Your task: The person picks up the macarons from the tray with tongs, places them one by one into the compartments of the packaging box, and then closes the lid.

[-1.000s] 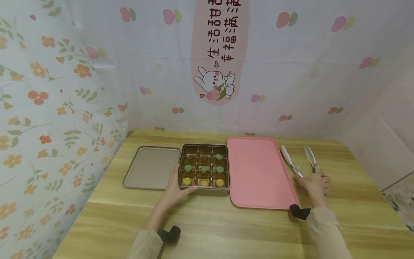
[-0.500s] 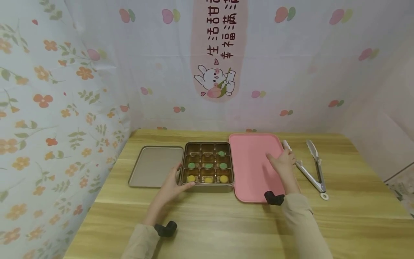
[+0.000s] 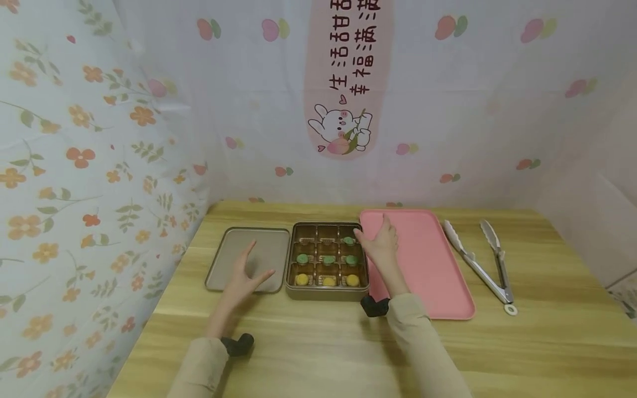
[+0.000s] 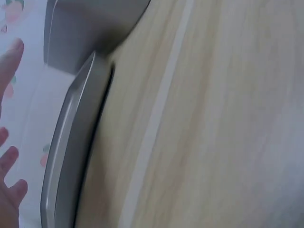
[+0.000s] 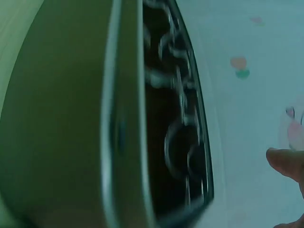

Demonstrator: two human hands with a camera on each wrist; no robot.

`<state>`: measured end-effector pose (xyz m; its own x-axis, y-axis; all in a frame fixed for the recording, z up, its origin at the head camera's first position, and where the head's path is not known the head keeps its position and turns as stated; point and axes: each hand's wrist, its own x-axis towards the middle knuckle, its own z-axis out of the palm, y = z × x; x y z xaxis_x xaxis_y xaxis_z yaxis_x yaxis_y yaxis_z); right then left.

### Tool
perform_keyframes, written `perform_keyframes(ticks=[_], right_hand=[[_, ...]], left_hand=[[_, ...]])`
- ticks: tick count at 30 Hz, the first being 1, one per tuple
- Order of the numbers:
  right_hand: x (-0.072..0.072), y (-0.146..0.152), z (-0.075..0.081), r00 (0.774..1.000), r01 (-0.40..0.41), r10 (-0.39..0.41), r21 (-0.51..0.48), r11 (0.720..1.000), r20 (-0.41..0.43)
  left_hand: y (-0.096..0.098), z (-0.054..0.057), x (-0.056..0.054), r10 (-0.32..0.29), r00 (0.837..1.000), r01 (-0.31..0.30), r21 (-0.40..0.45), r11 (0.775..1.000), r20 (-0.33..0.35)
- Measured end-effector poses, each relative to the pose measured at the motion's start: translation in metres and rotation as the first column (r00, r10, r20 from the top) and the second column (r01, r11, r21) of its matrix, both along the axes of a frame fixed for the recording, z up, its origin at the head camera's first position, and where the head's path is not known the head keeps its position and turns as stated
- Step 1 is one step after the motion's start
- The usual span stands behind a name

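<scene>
A metal tin [image 3: 325, 294] with a divided insert stands mid-table. Yellow round pieces [image 3: 302, 279] fill its front row; green ones [image 3: 302, 258] lie in the middle row and the back right compartment. My left hand [image 3: 240, 284], thumb and fingers spread, hovers over the flat metal lid [image 3: 269, 249] left of the tin and holds nothing. Beside the tin's right edge, over the pink tray [image 3: 428, 265], is my right hand [image 3: 384, 251], thumb and index finger apart. The tin's side wall [image 5: 57, 118] looms close in the right wrist view; the lid's edge [image 4: 78, 142] shows in the left.
Metal tongs [image 3: 485, 276] lie spread on the wooden table [image 3: 308, 354], right of the tray. Patterned cloth [image 3: 249, 121] hangs behind the table and along its left side.
My right hand has left the tongs and travelled left across the tray to the tin's right side. My left hand has moved from the tin's left edge to over the lid.
</scene>
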<state>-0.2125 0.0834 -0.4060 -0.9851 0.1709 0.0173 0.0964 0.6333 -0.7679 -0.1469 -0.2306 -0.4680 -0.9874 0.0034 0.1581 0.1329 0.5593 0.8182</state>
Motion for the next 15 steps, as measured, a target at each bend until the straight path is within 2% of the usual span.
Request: perform_keyframes(ticks=[6,11,15], right_hand=[[0.006,-0.051,0.004,0.992,-0.083,0.078,-0.04,0.996,-0.096],[0.012,-0.088,0.007,0.979,-0.139,0.122,-0.1,0.985,-0.16],[0.018,-0.11,0.006,0.972,-0.186,0.162,-0.132,0.974,-0.172]], left_hand=[[-0.021,0.004,-0.006,0.018,0.999,-0.019,-0.03,0.999,-0.033],[-0.036,0.009,-0.01,0.009,0.996,-0.019,-0.106,0.994,-0.092],[-0.045,0.009,-0.011,0.013,0.997,-0.025,-0.146,0.989,-0.082]])
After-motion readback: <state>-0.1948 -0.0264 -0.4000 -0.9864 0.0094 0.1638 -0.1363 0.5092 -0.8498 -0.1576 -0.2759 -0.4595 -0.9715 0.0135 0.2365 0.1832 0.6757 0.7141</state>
